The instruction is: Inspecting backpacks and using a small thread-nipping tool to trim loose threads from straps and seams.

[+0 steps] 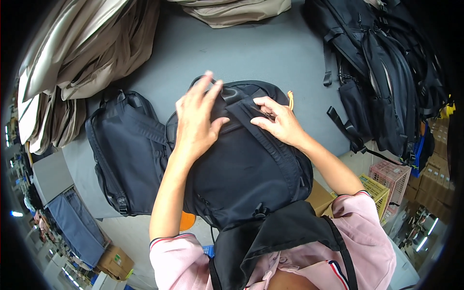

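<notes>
A black backpack (232, 169) lies in front of me on the grey table (232, 53), its lower end near my black apron (285, 232). My left hand (195, 118) is over the upper left of the backpack, fingers spread and slightly blurred at the tips, with nothing visible in it. At the upper right, beside a shoulder strap (261, 137), my right hand (278, 121) has its thumb and bent fingers apart. It seems to hold nothing; whether its fingertips touch the strap I cannot tell. A small yellow loop (290, 99) sticks out by the backpack's upper right edge.
Another black backpack (128, 159) lies close on the left. Beige fabric pieces (104, 43) are heaped at the far left, more beige fabric (232, 12) at the far edge. Several black backpacks (382, 72) pile up at right, straps hanging. Crates (374, 188) stand below the table's right side.
</notes>
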`<state>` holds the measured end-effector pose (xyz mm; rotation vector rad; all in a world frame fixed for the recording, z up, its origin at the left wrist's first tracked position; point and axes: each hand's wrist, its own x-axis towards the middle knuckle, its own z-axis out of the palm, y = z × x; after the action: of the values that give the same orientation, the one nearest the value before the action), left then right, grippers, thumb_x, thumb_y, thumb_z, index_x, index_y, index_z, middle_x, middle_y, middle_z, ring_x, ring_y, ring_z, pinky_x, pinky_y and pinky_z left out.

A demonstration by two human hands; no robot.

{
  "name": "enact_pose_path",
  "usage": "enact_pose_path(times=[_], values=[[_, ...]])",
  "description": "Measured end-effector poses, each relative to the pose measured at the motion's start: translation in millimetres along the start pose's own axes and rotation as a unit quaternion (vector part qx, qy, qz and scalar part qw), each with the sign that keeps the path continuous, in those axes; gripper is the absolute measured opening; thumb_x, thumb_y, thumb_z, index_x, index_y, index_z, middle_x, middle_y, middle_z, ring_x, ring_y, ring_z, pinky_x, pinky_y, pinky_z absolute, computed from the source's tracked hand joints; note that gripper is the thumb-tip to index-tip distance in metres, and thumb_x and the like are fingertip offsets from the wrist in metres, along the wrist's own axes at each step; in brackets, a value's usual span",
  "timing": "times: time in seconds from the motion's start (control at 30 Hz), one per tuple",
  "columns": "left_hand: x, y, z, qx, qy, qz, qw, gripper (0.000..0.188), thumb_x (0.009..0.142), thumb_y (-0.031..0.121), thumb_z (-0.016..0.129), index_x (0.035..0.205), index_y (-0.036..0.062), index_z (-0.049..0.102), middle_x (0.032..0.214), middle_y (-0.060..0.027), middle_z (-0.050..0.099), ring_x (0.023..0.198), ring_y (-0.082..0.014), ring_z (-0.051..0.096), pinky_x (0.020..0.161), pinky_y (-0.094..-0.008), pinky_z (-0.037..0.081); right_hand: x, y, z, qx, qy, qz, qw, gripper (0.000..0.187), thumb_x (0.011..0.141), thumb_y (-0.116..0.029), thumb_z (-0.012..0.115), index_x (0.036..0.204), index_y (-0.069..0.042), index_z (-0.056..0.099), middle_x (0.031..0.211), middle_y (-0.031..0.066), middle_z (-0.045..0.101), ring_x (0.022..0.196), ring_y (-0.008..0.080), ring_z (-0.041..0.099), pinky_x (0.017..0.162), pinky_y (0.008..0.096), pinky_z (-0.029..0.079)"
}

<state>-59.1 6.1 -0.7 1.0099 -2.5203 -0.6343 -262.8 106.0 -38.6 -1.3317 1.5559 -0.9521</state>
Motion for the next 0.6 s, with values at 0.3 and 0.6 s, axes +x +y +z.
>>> enact_pose_path(times=[0.3, 0.6], values=[[-120, 18, -35, -0.024, 0.054, -0.307, 0.950, 0.051, 0.067, 0.017, 0.077, 0.109, 0.0025, 0.053, 0.091, -0.0099, 0.050, 0.076, -0.0231, 0.049, 0.073, -0.0341, 0.045, -83, -5, -33, -0.114, -0.141, 0.084, 0.980, 0.046, 0.073, -0.025, 0.076, 0.097, 0.003, 0.048, 0.065, 0.0063, 0.043, 0.060, 0.0153, 0.043, 0.061, 0.0301, 0.039], [-116, 4, -107, -0.533, 0.013, -0.241, 0.811, 0.058, 0.065, 0.032, 0.084, 0.104, -0.0024, 0.057, 0.090, -0.0032, 0.063, 0.082, -0.0119, 0.059, 0.075, -0.0249, 0.046, -70, -31, -82, 0.200, -0.015, 0.112, 0.973, 0.044, 0.050, 0.009, 0.077, 0.091, 0.005, 0.061, 0.074, 0.0101, 0.066, 0.073, 0.0178, 0.065, 0.070, 0.0299, 0.053]])
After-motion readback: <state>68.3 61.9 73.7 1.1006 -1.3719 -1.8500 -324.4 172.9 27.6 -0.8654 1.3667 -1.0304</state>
